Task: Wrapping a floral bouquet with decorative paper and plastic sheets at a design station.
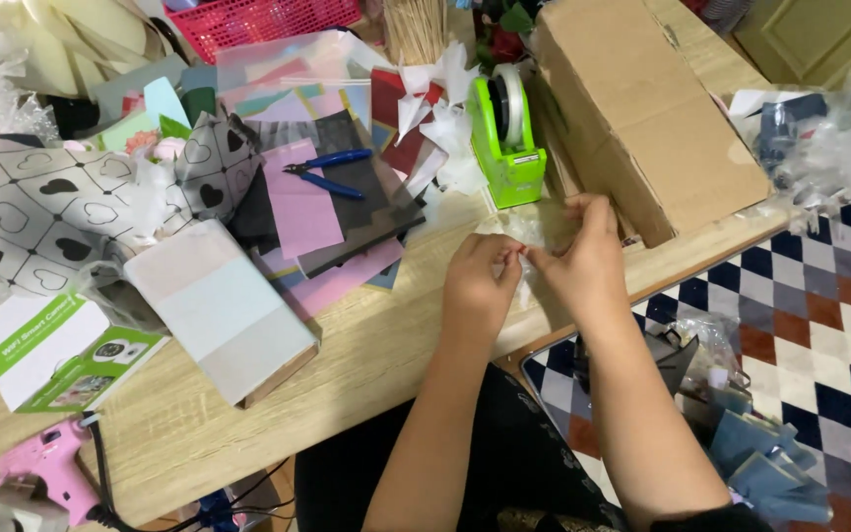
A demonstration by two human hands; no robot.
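Wooden table (366,365): clear film (524,236) is pinched between both hands (480,281) (583,261), dispenser (506,138) at twelve o'clock; separating calls for care.

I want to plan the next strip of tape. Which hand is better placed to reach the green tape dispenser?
Probably the right hand: it is nearer the green tape dispenser, which stands just beyond it. The left hand lies lower and further away.
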